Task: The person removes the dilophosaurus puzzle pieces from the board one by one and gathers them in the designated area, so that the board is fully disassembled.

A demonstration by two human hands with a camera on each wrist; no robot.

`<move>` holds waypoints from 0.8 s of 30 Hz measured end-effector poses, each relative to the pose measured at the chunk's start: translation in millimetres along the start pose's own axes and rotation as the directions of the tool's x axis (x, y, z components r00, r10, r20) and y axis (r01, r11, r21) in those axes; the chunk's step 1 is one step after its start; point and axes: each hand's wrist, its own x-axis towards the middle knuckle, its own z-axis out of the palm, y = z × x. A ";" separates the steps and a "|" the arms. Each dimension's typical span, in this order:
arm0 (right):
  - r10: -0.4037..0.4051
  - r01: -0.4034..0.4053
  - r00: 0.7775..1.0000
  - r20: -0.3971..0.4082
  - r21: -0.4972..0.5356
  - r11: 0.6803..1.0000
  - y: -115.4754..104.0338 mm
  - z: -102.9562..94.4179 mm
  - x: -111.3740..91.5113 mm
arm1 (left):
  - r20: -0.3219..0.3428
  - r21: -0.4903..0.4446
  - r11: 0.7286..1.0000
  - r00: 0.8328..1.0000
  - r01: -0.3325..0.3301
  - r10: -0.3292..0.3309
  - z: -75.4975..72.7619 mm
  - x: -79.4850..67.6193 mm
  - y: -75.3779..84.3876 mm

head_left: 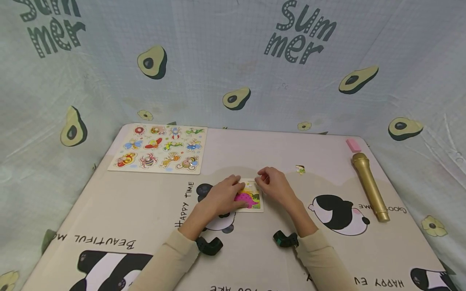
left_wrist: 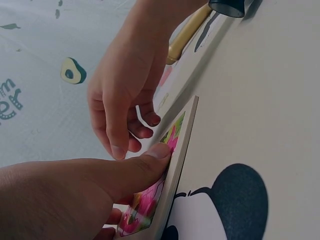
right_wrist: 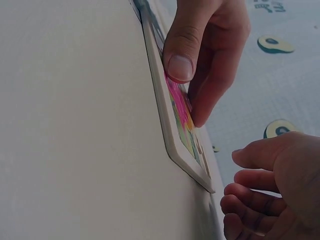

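A small picture puzzle board point(head_left: 256, 211) with a pink dinosaur lies on the table between both hands. My left hand point(head_left: 223, 196) rests over its left part, with thumb and fingertips pressing on the picture. In the left wrist view the thumb point(left_wrist: 145, 167) lies straight across the picture. My right hand point(head_left: 275, 186) is at the board's upper right corner, fingers loosely bent. In the right wrist view these fingers point(right_wrist: 252, 200) stand just off the board's edge with nothing showing between them. A small puzzle piece point(head_left: 300, 169) lies on the table beyond the right hand.
A larger board with insect pictures point(head_left: 158, 148) lies at the back left. A gold cylinder shaped like a microphone point(head_left: 370, 188) and a pink block point(head_left: 353, 145) lie on the right. Printed fabric walls point(head_left: 204, 52) rise behind the table.
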 end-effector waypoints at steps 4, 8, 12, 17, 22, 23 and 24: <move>0.005 -0.005 1.000 0.010 -0.002 1.000 -0.1 0.3 0.3 | 0.005 -0.009 1.000 1.000 0.009 -0.009 -0.2 0.3 0.4; 0.008 -0.008 1.000 0.011 -0.012 1.000 0.6 1.3 0.8 | 0.005 -0.009 1.000 1.000 0.012 -0.012 0.3 0.0 0.5; 0.007 -0.007 1.000 0.006 -0.004 1.000 0.7 1.5 0.1 | 0.006 -0.012 1.000 1.000 0.008 -0.008 0.9 -0.5 0.3; -0.004 0.004 1.000 0.015 0.011 1.000 0.5 1.5 -1.4 | 0.012 -0.019 1.000 1.000 0.012 -0.012 2.0 -0.2 0.0; -0.011 0.009 0.998 0.059 0.023 1.000 0.6 2.6 -1.4 | 0.006 -0.013 1.000 1.000 0.005 -0.005 1.6 0.2 -0.3; -0.013 0.011 0.997 0.070 0.021 1.000 0.8 2.7 -1.3 | 0.004 -0.012 1.000 1.000 0.003 -0.002 1.2 0.2 -0.4; -0.015 0.015 0.997 0.081 0.012 1.000 0.9 2.8 -1.2 | 0.002 -0.012 1.000 1.000 0.001 -0.001 0.7 0.3 -0.5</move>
